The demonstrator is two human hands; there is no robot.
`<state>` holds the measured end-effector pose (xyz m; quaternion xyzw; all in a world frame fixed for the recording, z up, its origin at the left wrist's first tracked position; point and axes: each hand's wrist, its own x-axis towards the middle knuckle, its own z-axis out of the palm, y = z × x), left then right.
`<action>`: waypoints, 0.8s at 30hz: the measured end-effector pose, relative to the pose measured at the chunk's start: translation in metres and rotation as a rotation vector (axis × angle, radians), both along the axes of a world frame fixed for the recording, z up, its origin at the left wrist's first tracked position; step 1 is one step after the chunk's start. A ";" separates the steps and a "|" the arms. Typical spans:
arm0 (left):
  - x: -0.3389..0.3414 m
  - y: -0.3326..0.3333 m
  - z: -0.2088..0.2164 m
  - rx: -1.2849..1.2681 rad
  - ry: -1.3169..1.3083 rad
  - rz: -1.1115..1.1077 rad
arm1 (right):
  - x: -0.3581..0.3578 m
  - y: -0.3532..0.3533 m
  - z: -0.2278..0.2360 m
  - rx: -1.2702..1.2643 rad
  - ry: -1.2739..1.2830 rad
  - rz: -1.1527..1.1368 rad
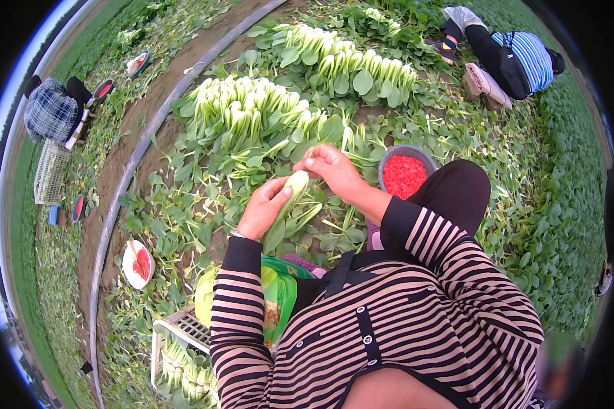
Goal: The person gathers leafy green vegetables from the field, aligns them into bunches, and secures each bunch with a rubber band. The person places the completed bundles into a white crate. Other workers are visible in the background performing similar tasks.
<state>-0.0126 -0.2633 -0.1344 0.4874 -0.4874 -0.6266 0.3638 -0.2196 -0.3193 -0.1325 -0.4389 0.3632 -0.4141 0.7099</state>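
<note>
My left hand (262, 208) is wrapped round a bok choy (295, 185), its pale stem end up and its green leaves hanging below. Close to that stem end, my right hand (329, 169) has its thumb and fingers pinched together; what they hold, if anything, is too small to make out. Beyond my hands stand rows of bok choy (242, 109) with their pale bases up, and a second bank of bok choy (351, 65) lies farther off. To the right, beside my knee, a grey bowl (426, 155) holds a heap of small red strips (404, 177).
Loose leaves (184, 211) litter the ground. A grey hose (124, 180) curves along the left. Near it lies a white bowl (131, 273) with red bits. A crate (158, 341) holds bok choy at lower left. Other people bend at far left (51, 112) and upper right (532, 61).
</note>
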 end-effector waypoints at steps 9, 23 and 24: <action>-0.001 -0.015 -0.001 0.008 0.179 0.173 | -0.050 -0.008 -0.037 -0.499 1.057 0.282; 0.007 -0.015 -0.004 0.033 0.221 0.589 | 0.066 -0.005 -0.016 -0.626 0.486 0.291; 0.020 -0.017 -0.013 -0.006 0.217 0.661 | 0.069 -0.006 -0.020 -0.553 0.440 0.264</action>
